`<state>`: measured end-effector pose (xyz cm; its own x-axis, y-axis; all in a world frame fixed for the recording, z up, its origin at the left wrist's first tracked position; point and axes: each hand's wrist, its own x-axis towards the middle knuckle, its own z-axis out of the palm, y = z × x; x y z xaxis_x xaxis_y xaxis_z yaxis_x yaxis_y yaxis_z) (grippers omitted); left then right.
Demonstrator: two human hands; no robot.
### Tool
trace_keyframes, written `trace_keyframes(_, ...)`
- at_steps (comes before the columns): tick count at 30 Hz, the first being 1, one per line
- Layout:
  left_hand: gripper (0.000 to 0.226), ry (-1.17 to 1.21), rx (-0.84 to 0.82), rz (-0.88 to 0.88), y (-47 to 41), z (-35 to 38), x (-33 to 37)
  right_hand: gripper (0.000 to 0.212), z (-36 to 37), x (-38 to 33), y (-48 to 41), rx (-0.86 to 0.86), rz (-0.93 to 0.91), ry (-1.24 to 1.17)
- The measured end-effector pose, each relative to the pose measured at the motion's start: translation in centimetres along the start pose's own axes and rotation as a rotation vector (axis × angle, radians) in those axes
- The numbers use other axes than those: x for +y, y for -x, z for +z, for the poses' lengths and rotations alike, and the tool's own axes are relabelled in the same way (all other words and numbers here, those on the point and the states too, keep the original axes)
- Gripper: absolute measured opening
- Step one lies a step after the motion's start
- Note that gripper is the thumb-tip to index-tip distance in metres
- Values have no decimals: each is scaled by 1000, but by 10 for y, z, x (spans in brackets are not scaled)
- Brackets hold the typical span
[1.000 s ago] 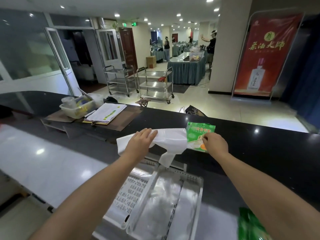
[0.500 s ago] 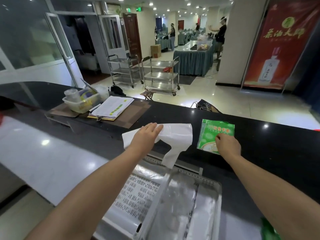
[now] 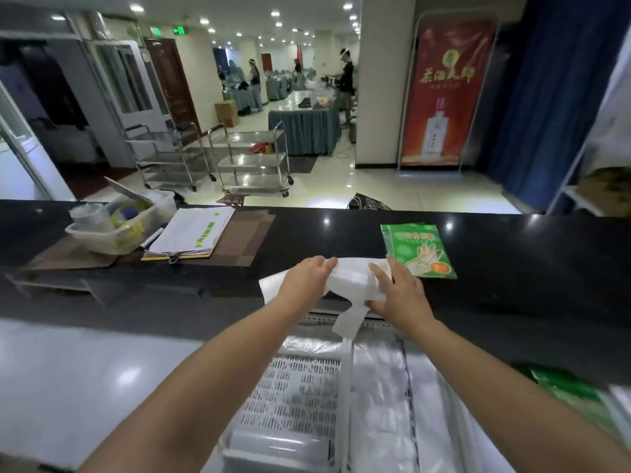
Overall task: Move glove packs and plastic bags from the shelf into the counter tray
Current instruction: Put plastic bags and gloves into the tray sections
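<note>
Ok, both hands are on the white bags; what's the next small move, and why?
Probably gather the plastic bags between left hand and right hand and draw them down into the tray. Both hands rest on the bundle, its handle hangs over the ledge above the tray, and the glove pack lies beside it.

You have a long black shelf (image 3: 512,254) in front of you. A green glove pack (image 3: 418,250) lies flat on it. Right beside the pack, on its left, lie the white plastic bags (image 3: 355,278). One handle hangs over the near edge. Far left of the pack is a brown mat (image 3: 246,233). A clipboard with papers (image 3: 191,233) and a clear tub (image 3: 112,230) sit on it. Nearer you than the pack, the tray (image 3: 293,397) sits on the lower counter (image 3: 85,370).
</note>
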<state>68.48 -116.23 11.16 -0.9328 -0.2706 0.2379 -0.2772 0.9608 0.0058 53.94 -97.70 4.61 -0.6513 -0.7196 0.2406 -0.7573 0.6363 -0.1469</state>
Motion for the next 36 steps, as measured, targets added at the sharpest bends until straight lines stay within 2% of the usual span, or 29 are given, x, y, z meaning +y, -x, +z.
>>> trace_keyframes(4, 67, 29, -34, 98, 10, 11, 37, 81, -2, 12, 30, 18, 14, 163)
trace_keyframes(8, 69, -16, -107, 207, 17, 28, 82, 69, -9, 47, 67, -32, 49, 143)
trace_keyframes(14, 71, -5, -222, 263, 12, 47, 177, 43, -26, 132, 122, -138, 109, 165)
trace_keyframes(17, 63, 24, -266, 254, 4, 56, 241, 33, -38, 185, 148, -174, 150, 171)
trace_keyframes(23, 33, 234, -453, 191, -7, 74, 356, 28, -57, 285, 194, -228, 182, 223)
trace_keyframes(27, 40, 312, -551, 130, -4, 96, 404, 29, -64, 322, 218, -346, 182, 211)
trace_keyframes(33, 36, 466, -756, -8, 13, 135, 437, 27, -45, 350, 232, -498, 125, 263)
trace_keyframes(36, 48, 673, -826, -175, 32, 154, 440, 43, -23, 350, 228, -472, 115, 264)
